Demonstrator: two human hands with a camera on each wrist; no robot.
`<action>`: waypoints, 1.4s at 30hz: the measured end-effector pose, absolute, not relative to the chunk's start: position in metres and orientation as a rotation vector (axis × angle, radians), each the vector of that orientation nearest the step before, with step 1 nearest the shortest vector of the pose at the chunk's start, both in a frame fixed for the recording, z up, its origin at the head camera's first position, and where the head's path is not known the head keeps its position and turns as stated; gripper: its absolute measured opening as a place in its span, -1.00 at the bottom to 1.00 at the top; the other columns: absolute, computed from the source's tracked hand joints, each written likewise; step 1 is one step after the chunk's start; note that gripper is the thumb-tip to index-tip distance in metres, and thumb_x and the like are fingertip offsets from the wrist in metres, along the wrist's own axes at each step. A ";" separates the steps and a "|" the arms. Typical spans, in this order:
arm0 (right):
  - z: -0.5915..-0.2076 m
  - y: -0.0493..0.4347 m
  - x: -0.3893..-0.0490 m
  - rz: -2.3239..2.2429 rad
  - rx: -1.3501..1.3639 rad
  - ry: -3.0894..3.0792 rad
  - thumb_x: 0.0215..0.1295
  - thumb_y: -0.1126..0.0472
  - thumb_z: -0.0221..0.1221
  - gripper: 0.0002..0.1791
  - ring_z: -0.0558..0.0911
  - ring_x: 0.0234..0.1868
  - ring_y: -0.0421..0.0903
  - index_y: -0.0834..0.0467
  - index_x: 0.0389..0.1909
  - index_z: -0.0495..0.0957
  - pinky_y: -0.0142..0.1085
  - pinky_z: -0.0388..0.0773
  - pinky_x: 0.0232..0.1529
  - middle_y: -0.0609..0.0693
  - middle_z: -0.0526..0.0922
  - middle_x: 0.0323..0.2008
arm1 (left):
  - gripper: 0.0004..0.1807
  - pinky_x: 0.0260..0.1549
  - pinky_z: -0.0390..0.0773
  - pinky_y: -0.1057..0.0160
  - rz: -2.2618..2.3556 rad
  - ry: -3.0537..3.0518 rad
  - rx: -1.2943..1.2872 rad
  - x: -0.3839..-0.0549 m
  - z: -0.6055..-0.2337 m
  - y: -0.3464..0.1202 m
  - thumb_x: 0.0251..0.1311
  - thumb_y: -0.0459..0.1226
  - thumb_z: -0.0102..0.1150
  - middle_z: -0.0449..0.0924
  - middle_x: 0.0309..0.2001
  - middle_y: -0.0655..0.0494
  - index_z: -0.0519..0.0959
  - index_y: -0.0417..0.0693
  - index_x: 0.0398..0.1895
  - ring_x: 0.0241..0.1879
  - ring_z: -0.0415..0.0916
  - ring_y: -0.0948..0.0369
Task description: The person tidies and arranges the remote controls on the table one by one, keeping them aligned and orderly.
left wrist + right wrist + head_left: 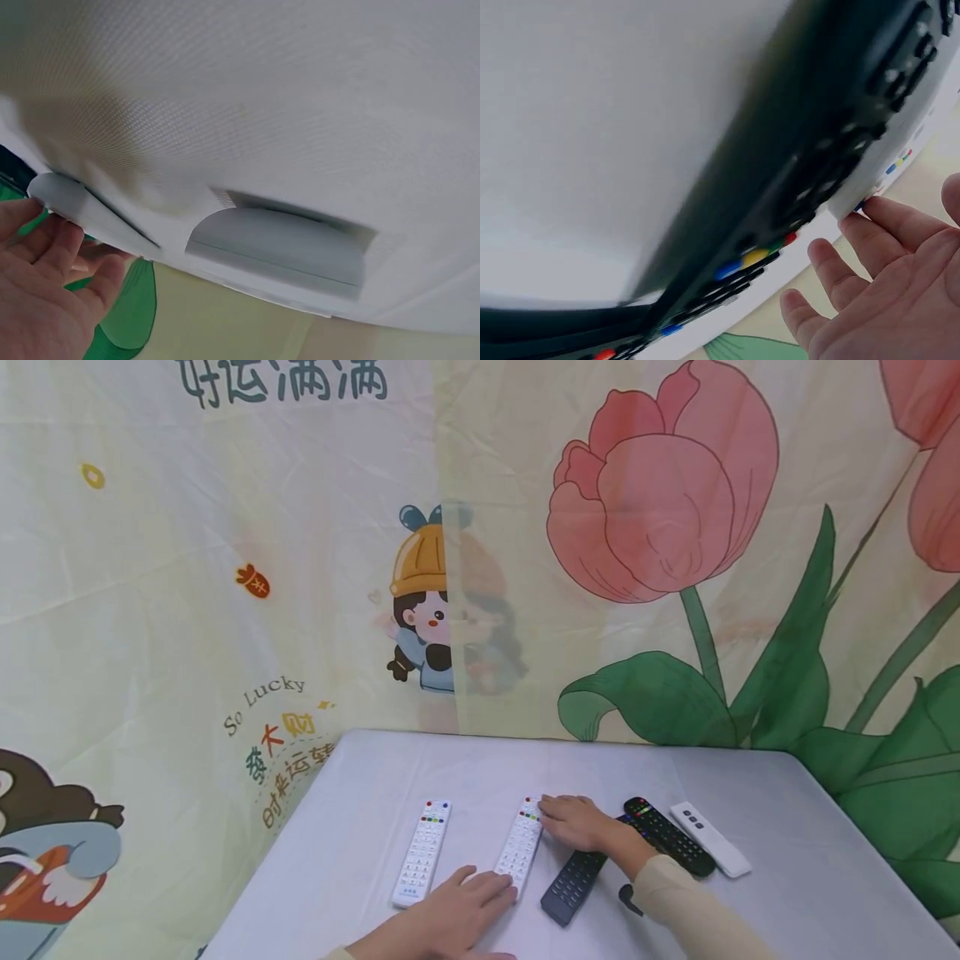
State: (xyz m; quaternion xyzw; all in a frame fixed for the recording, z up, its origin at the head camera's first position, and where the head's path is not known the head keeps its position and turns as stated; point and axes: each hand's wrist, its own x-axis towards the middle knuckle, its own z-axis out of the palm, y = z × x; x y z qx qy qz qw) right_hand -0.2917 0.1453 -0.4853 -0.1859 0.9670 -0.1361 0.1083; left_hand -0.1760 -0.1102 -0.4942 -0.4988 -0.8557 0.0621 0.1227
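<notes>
A white remote control [519, 847] with many buttons lies on the white-covered table between both hands. My left hand [461, 914] touches its near end with outstretched fingertips; the left wrist view shows the fingers against the edge of this white remote [97, 217]. At the far end, the fingertips of my right hand [577, 821] rest on its corner. In the right wrist view they meet the white remote beyond a large, blurred dark remote [810, 165]. Left of the hands lies a second white remote [422, 853], parallel to the first.
Under the right forearm lies a dark grey remote [572, 887]. Further right are a black remote [670, 837] and a slim white remote [710, 839] side by side. A small black object [628, 900] pokes out by the right sleeve. A printed curtain [495, 710] hangs behind the table.
</notes>
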 end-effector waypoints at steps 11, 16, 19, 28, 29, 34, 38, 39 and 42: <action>-0.484 0.123 -0.294 -0.413 -0.590 2.826 0.51 -0.04 -0.17 -0.44 0.29 0.46 0.15 0.13 0.38 0.39 0.21 0.09 0.46 0.05 0.35 0.44 | -0.12 0.34 0.38 0.14 0.094 -2.568 -1.570 -0.171 -0.494 -0.125 0.35 0.38 -0.34 0.34 0.41 0.01 0.28 -0.05 0.46 0.40 0.30 0.15; -0.481 0.115 -0.295 -0.425 -0.616 2.808 0.51 -0.03 -0.17 -0.43 0.27 0.47 0.16 0.13 0.40 0.37 0.20 0.07 0.47 0.07 0.34 0.45 | -0.10 0.39 0.32 0.08 -0.020 -2.766 -1.563 -0.162 -0.489 -0.128 0.33 0.42 -0.47 0.14 0.52 0.03 0.13 0.11 0.55 0.49 0.16 0.09; -0.480 0.112 -0.296 -0.423 -0.642 2.794 0.51 -0.02 -0.17 -0.44 0.26 0.47 0.17 0.14 0.40 0.36 0.20 0.06 0.47 0.07 0.33 0.45 | -0.12 0.41 0.29 0.09 0.034 -2.742 -1.588 -0.160 -0.489 -0.129 0.38 0.38 -0.55 0.11 0.54 -0.01 0.10 0.06 0.56 0.51 0.12 0.08; -0.482 0.105 -0.300 -0.393 -0.688 2.783 0.52 -0.03 -0.18 -0.43 0.26 0.48 0.15 0.12 0.42 0.34 0.19 0.06 0.47 0.06 0.32 0.46 | -0.16 0.40 0.31 0.10 0.111 -2.718 -1.637 -0.160 -0.493 -0.134 0.42 0.33 -0.57 0.07 0.55 -0.05 0.00 0.08 0.59 0.52 0.09 0.07; -0.483 0.104 -0.300 -0.397 -0.688 2.781 0.52 -0.03 -0.18 -0.43 0.26 0.48 0.15 0.12 0.42 0.34 0.19 0.06 0.48 0.05 0.32 0.46 | -0.18 0.40 0.31 0.10 0.095 -2.740 -1.641 -0.159 -0.493 -0.135 0.42 0.33 -0.56 0.05 0.56 -0.05 -0.03 0.13 0.60 0.53 0.07 0.06; -0.483 0.100 -0.301 -0.409 -0.700 2.772 0.51 -0.04 -0.17 -0.43 0.27 0.48 0.15 0.13 0.41 0.34 0.20 0.05 0.48 0.06 0.33 0.45 | -0.21 0.38 0.33 0.10 0.122 -2.737 -1.647 -0.157 -0.495 -0.137 0.43 0.33 -0.58 0.05 0.56 -0.02 -0.04 0.21 0.60 0.52 0.10 0.02; -0.480 0.096 -0.298 -0.415 -0.714 2.766 0.50 -0.03 -0.17 -0.43 0.27 0.48 0.16 0.14 0.41 0.35 0.19 0.05 0.48 0.06 0.34 0.45 | -0.20 0.41 0.29 0.08 0.144 -2.769 -1.637 -0.155 -0.496 -0.138 0.40 0.35 -0.63 0.02 0.57 0.02 -0.10 0.25 0.60 0.54 0.05 0.05; -0.479 0.095 -0.298 -0.411 -0.718 2.766 0.50 -0.03 -0.18 -0.43 0.27 0.48 0.15 0.13 0.41 0.35 0.19 0.05 0.48 0.06 0.34 0.45 | -0.20 0.42 0.28 0.08 0.146 -2.774 -1.636 -0.155 -0.497 -0.139 0.40 0.35 -0.64 0.01 0.58 0.03 -0.11 0.26 0.60 0.54 0.04 0.06; -0.477 0.092 -0.297 -0.413 -0.729 2.762 0.50 -0.03 -0.18 -0.42 0.27 0.47 0.16 0.14 0.40 0.35 0.18 0.06 0.48 0.07 0.34 0.44 | -0.21 0.42 0.27 0.10 0.162 -2.770 -1.634 -0.153 -0.498 -0.140 0.40 0.35 -0.67 0.00 0.58 0.04 -0.11 0.28 0.60 0.54 0.04 0.08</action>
